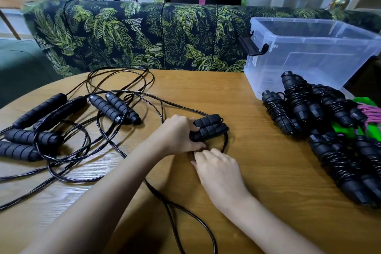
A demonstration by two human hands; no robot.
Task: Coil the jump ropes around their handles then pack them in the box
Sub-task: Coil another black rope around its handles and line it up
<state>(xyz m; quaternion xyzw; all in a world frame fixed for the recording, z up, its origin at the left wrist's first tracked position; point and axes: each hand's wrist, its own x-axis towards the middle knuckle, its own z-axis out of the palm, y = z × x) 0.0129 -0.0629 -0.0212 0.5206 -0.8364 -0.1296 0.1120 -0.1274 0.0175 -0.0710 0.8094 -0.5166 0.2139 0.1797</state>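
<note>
The left hand [177, 134] is curled over a pair of black ribbed foam handles [208, 128], pressing them side by side on the round wooden table [257, 171] near its middle. The right hand [218, 171], fingers bent, pinches the thin glossy black cord [227, 140] just below the handles, where a short arc of it leaves their ends. The main risk is in the rest of that cord: it runs under the left forearm and loops toward the near edge. It also appears to cross the cords of the loose black jump ropes [105, 107] spread over the left side, so winding could drag a neighbour along or pull a knot tight. The cord looks springy (it holds its curves), so early turns may slip off unless kept taut, and the two handles could splay if the grip eases. A pile of already coiled black jump ropes [296, 101] lies along the right edge beside a green and pink rope [369, 112]. The clear plastic storage box [309, 62] at the far right corner looks nearly empty, so packing has hardly begun.
</note>
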